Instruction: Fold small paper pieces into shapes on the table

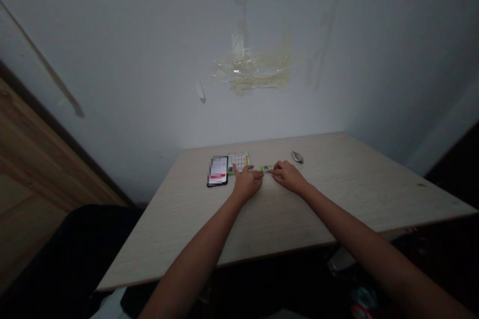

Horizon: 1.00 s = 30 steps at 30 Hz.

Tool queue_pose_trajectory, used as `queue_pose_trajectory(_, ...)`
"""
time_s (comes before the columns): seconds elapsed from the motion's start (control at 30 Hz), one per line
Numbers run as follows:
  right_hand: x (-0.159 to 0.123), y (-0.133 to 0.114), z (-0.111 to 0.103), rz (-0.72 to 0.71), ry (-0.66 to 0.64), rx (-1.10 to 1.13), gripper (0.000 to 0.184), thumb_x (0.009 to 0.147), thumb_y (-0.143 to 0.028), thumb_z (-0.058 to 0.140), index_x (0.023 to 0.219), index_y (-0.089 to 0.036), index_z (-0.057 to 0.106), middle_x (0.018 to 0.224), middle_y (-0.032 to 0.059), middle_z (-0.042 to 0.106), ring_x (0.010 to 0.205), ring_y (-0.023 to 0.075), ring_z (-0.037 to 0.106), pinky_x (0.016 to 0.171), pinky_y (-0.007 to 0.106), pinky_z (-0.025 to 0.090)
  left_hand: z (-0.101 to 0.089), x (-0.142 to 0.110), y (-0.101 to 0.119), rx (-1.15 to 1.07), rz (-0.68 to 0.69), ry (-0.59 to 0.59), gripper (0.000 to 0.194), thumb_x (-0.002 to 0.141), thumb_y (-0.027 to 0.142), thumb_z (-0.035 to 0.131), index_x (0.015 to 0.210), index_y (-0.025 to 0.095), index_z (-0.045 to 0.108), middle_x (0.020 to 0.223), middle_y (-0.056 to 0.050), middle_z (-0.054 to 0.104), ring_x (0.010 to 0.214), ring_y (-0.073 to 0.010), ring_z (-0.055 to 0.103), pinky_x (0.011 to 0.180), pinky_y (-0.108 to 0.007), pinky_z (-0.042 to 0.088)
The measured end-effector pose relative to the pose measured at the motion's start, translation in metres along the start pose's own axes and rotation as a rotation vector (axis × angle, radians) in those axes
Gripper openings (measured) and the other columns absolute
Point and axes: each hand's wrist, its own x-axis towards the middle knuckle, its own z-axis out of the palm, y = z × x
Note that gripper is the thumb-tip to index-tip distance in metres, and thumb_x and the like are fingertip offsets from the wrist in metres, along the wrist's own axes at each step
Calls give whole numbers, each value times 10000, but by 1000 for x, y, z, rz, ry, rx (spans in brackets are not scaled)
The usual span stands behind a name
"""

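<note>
Down at the small green printed slip [265, 168] on the tabletop [179, 219]: directly between both hands, just past the fingertips on the far side, toward the wall [149, 60]. Long axis apparently side to side, roughly along the line from hand to hand; exact outline partly lost under fingers and in the dim light. Right hand [289, 176] nearer by a little, with fingertips over the slip's right end. Left hand [247, 183] just beside the left end, thumb side toward the slip; contact there too small to tell. Pose on the left: palm down, low to the tabletop, fingers fanned, outer ones reaching over the near edge of the printed card [239, 159], thumb and index pointing right. Pose on the right: palm down, fingers curled and bunched, tips pointing left, in a likely pinch at the slip; can't confirm a real grip. Same for left: spread outer fingers, can't tell about any hold between thumb and index. Both forearms in from the near edge, converging on the slip. Off to the left, smartphone [218, 172] flat beside the card, screen lit. Off to the right and farther back, small folded packet [297, 157], apart from the right hand.
</note>
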Motion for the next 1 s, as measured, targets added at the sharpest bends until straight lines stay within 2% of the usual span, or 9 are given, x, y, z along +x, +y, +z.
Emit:
queue_pose_trajectory(0.27,-1,-1,1,3,-1,10,314,943,-312,574,1229,-302,701,1065,97,619,977,238,521,900,382,432,0,0,1,0,-20,-14,255,932,332,546,1105,397,723,1200,37,731,1323,-269,492,1120,-736,-121)
queue_pose_trajectory(1.0,0,0,-2,1,-38,45,339,925,-292,596,1251,-297,686,1078,89,616,998,242,516,917,386,426,5,-1,-2,64,18,-27,305,965,384,490,1208,409,673,1305,48,674,1396,-321,395,1064,-814,-96)
